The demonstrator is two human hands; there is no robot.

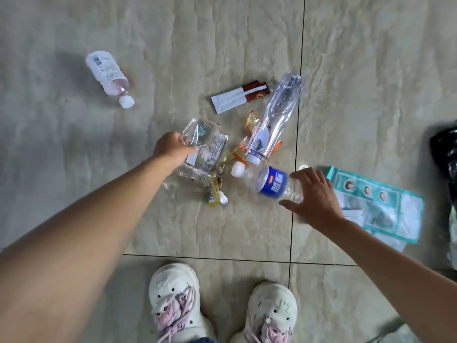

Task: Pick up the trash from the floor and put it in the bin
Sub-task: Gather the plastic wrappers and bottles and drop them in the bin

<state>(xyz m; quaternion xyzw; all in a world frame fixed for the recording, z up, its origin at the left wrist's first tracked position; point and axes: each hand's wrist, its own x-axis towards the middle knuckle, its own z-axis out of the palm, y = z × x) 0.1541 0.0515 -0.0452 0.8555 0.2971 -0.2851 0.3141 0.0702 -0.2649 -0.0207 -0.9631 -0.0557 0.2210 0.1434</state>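
Trash lies scattered on the tiled floor. My left hand (170,147) pinches a clear plastic wrapper (205,149) near the middle. My right hand (314,196) curls over the base of a small clear bottle with a blue label (270,183) and a white cap, lying on its side. A taller clear bottle (274,120) lies above it, over orange and yellow wrappers (249,125). A brown-and-white sachet (238,96) lies further off. A pink-tinted bottle (108,75) lies at the far left. A teal printed packet (380,206) lies under my right wrist.
A black bag (445,154), perhaps the bin liner, shows at the right edge. More yellow wrappers (216,191) lie below the clear one. My two white shoes (175,303) stand at the bottom of the view.
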